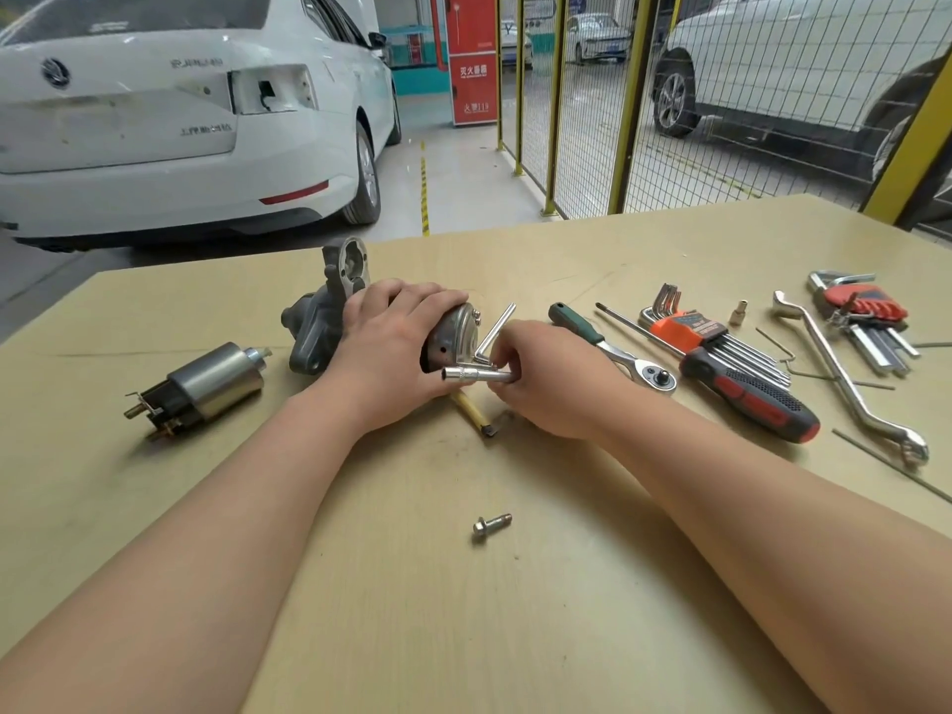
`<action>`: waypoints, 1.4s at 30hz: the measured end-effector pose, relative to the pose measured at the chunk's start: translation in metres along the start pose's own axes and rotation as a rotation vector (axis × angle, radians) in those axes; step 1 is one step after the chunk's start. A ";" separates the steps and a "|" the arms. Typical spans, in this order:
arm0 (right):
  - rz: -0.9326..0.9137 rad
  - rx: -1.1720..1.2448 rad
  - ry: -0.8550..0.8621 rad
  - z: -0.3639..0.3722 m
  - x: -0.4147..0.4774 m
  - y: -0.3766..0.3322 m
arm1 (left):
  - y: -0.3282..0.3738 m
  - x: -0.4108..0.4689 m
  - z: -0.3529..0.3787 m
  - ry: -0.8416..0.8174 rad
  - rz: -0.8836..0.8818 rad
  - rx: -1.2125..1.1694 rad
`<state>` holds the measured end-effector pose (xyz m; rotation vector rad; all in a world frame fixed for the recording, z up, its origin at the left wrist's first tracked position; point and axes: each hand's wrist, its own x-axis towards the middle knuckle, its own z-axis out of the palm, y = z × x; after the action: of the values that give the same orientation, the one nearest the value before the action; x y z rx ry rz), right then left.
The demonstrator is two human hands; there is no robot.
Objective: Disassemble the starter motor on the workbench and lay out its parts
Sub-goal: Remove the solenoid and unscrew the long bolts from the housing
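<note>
While the left hand (391, 342) clamps down over the starter motor (315, 327), the right hand (546, 378), at its three o'clock, pinches an L-shaped hex key (497, 332) at the end cap (457, 333).

Gripping the starter motor (313, 329) on the bench (566, 584) with the left hand (391, 347), pinching a hex key (495, 332) at its end cap with the right hand (546, 376).

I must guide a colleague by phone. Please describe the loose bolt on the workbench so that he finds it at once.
On the tan workbench, look on the near side of the starter motor, between the person's two forearms. A short silver bolt lies there alone, touching nothing; the tools all lie farther away to the right.
</note>
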<state>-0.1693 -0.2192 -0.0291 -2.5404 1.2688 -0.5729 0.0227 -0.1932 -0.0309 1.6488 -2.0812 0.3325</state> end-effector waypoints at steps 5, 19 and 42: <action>0.006 0.004 -0.026 -0.002 0.000 -0.002 | 0.005 -0.001 -0.003 -0.021 -0.038 -0.059; -0.008 0.017 0.030 0.000 0.000 -0.005 | -0.010 0.010 -0.007 -0.082 -0.033 0.080; 0.174 -0.293 -0.272 -0.077 -0.036 0.031 | 0.012 -0.002 -0.031 -0.112 -0.100 0.252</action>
<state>-0.2452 -0.2119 0.0191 -2.5801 1.5408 -0.0008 0.0178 -0.1744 -0.0042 1.9511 -2.0975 0.4974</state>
